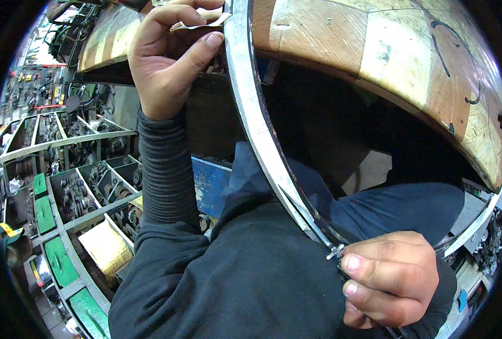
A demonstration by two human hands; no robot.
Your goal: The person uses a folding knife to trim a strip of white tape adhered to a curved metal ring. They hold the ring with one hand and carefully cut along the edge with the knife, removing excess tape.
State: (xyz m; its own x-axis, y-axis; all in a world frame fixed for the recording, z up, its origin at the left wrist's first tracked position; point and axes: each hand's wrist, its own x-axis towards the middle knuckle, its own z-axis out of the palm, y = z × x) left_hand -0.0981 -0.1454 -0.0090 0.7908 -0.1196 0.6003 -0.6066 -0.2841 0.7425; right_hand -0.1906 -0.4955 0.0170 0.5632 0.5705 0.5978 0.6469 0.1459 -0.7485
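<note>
A long, narrow curved band (260, 133), silver-white with a dark edge, runs from the top of the view down to the right; it looks like part of a wheel rim. My left hand (169, 59) is bent at its upper part, the thumb tip against or very near its edge. Between those fingers is a torn, pale, paper-like strip (203, 22) that reaches to the band. My right hand (389, 279) is closed at the band's lower part, before my dark jacket. At its fingertips a small shiny metal piece (335, 252) sticks out; the rest is hidden.
Above and to the right is a worn wooden bench top (324, 37) with dark space beneath it. At left stand divided metal trays (84, 189) full of small parts, with green drawer fronts (60, 261) and a yellowish box (107, 248). A blue panel (210, 183) shows beside my left sleeve.
</note>
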